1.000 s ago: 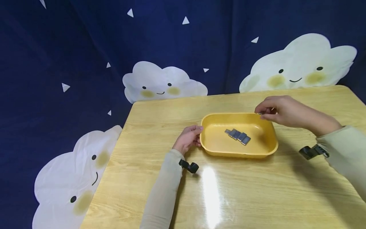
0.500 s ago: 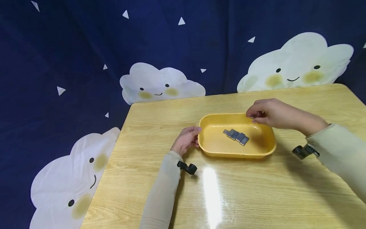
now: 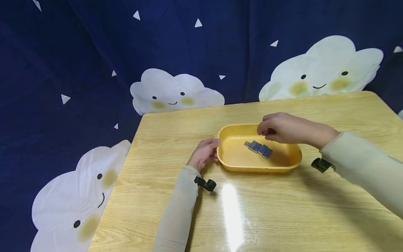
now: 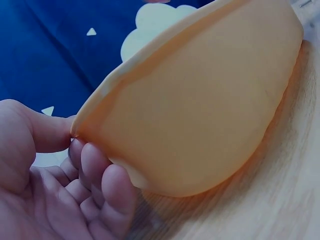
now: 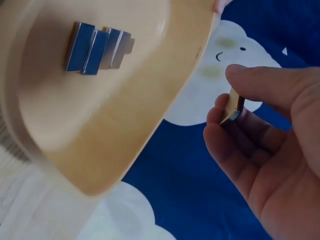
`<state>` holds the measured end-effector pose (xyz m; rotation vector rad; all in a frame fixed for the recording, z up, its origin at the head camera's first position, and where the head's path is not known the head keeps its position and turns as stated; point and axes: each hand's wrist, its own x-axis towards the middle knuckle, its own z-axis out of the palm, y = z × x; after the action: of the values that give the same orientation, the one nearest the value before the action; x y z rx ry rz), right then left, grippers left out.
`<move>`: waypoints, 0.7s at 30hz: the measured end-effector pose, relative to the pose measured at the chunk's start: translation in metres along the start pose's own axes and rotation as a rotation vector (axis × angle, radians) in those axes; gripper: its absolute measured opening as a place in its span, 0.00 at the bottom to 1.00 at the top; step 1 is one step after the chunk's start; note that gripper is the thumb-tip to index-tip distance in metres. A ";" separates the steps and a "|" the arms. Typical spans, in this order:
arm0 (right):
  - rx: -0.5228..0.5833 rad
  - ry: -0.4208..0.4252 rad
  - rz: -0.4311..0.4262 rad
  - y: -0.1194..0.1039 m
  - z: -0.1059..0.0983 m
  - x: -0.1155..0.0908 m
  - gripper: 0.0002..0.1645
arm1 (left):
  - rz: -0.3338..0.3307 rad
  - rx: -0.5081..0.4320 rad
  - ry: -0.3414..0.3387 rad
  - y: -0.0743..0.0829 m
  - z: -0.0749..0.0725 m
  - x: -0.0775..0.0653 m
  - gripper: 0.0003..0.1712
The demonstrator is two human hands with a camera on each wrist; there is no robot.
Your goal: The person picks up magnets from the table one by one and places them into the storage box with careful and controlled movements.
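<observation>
A yellow plastic tray lies on the wooden table. My left hand pinches the left end of its rim, thumb on top and fingers curled below, as the left wrist view shows. In the tray sits a staggered row of several shiny silver block magnets, pressed side by side. My right hand is over the tray's far right part. Between its thumb and fingers it pinches one small silver block magnet, apart from the row. In the head view that magnet is mostly hidden by the fingers.
The wooden table stretches around the tray, with a bright glare streak in front of it. Behind stands a dark blue curtain with printed clouds. Each sleeve carries a black wrist camera, such as the left one.
My right hand has moved left and slightly toward me, from the tray's far right rim to over its inside, carrying the magnet. The left hand has kept its grip on the rim.
</observation>
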<state>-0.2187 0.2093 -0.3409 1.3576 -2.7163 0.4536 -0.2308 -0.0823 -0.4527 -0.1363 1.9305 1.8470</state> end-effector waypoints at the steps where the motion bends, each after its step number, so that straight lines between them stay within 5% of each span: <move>1: 0.000 -0.006 -0.004 -0.001 0.001 0.001 0.15 | 0.000 -0.001 0.000 0.000 0.000 0.000 0.16; 21: -0.054 -0.100 0.022 -0.002 0.014 0.018 0.14 | -0.008 -0.008 -0.021 0.001 -0.001 0.001 0.17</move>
<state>-0.2267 0.1900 -0.3501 1.3738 -2.8038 0.3199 -0.2323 -0.0830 -0.4525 -0.1261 1.9059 1.8442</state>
